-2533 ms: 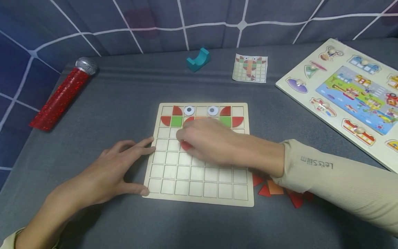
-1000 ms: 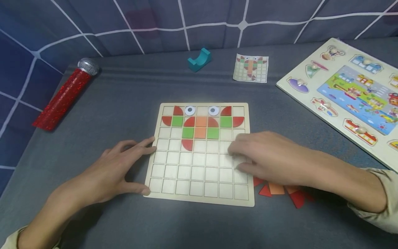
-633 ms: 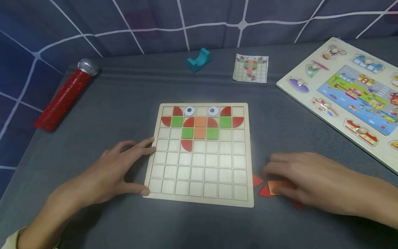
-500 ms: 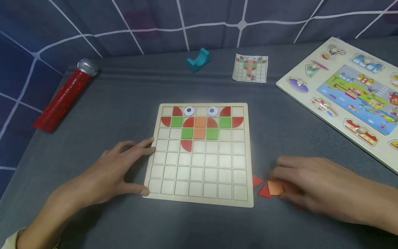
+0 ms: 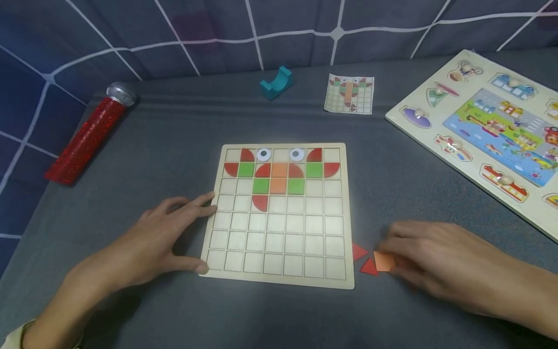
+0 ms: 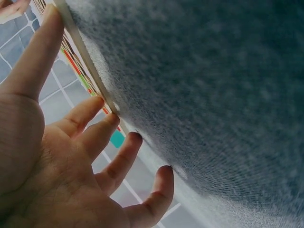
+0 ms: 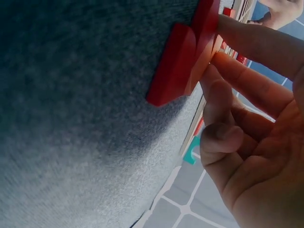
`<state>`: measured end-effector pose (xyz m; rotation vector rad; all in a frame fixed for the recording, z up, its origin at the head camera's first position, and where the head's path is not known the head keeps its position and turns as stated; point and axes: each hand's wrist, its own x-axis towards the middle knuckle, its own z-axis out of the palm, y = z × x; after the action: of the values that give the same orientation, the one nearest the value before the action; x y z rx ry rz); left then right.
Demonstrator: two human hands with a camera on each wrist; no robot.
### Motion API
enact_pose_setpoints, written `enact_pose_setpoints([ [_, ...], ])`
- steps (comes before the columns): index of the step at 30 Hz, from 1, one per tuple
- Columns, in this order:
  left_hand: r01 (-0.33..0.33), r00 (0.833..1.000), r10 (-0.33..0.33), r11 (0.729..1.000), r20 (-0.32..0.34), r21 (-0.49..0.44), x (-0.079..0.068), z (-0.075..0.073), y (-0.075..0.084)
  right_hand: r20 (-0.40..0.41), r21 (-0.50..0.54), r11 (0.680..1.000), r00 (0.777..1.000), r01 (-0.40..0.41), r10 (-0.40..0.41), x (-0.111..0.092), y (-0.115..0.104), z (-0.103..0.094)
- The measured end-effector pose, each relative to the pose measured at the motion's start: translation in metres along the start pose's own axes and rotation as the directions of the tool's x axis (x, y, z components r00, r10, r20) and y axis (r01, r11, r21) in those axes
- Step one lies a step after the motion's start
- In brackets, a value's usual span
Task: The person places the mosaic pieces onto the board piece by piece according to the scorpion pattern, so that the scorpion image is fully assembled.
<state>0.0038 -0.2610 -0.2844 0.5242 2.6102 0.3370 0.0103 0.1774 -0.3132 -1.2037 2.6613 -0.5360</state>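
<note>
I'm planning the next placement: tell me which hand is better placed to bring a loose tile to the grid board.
Likely the right hand: its fingers are at the loose tiles by the right edge of the grid board. The left hand touches the opposite edge, away from those tiles.

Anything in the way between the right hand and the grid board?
Nothing tall shows. Only an orange square and two red pieces lie low between the right hand and the grid board.

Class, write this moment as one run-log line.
Left hand: touches left edge of grid board; right hand: at loose pieces, grip unclear; rows: placed pieces in top four, lower three bare; pattern card: beyond board
</note>
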Motion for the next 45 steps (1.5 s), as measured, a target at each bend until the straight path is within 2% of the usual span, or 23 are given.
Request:
enact_pose_setpoints([
  [10, -0.006, 1.0, 0.006, 1.0, 0.004, -0.013, -0.001, 0.001, -0.001, -0.019, -0.005, 1.0, 1.0, -0.001, 0.001, 0.0, 0.0, -0.001],
  [17, 0.014, 1.0, -0.014, 1.0, 0.011, -0.003, 0.0, 0.0, 0.0, -0.116, 0.024, 0.999, 0.992, 0.046, -0.043, 0.008, -0.004, -0.008],
  [24, 0.024, 1.0, -0.024, 1.0, 0.019, -0.006, 0.0, 0.0, 0.0, -0.151, 0.028, 0.997, 0.986, 0.073, -0.068, 0.022, -0.006, -0.008],
  [27, 0.022, 1.0, -0.022, 1.0, 0.017, -0.009, 0.0, 0.0, 0.0, -0.16, 0.03, 0.998, 0.985, 0.061, -0.056, 0.03, -0.009, -0.009],
  [32, 0.022, 1.0, -0.022, 1.0, 0.013, -0.005, 0.0, -0.001, 0.0, -0.126, 0.023, 0.999, 0.992, 0.025, -0.022, 0.048, -0.016, -0.014],
  [38, 0.016, 1.0, -0.016, 1.0, 0.012, -0.003, 0.0, -0.001, -0.001, -0.113, 0.061, 0.996, 0.992, 0.059, -0.051, 0.075, -0.02, -0.018],
  [41, 0.011, 1.0, -0.011, 1.0, 0.008, 0.0, 0.0, 0.0, -0.001, -0.078, 0.078, 0.995, 0.995, 0.061, -0.055, 0.091, -0.025, -0.017],
  [45, 0.0, 1.0, 0.0, 1.0, -0.001, 0.0, -0.001, -0.001, 0.0, -0.061, 0.064, 0.994, 0.994, 0.094, -0.09, 0.112, -0.033, -0.015],
])
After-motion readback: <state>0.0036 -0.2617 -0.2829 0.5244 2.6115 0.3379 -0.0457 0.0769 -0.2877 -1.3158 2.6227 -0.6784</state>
